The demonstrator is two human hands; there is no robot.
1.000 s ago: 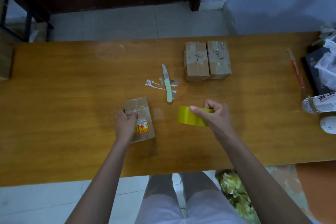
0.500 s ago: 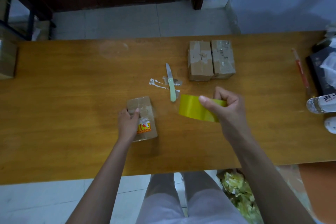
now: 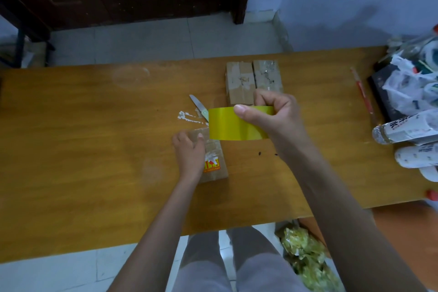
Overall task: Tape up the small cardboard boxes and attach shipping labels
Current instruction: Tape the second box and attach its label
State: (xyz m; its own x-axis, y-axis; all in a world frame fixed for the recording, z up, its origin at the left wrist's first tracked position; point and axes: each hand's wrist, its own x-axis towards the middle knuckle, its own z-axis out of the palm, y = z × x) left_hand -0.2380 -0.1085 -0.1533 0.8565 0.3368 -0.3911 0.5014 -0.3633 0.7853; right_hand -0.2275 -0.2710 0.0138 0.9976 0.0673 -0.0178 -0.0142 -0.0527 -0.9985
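Wooden tabletop (image 3: 83, 149) under dim light, tiled floor beyond. From my head view, my left hand (image 3: 189, 154) lies on the small brown cardboard box with the red-and-yellow sticker (image 3: 214, 161), fingers curled over its far left edge. My right hand (image 3: 272, 118) pinches the yellow roll of packing tape (image 3: 234, 124) — lifted off the table since a second ago and now over the box's far end, so taping looks about to start. Two taped brown cardboard boxes (image 3: 253, 80) wait behind; the green-handled knife (image 3: 199, 106) is partly hidden, I think.
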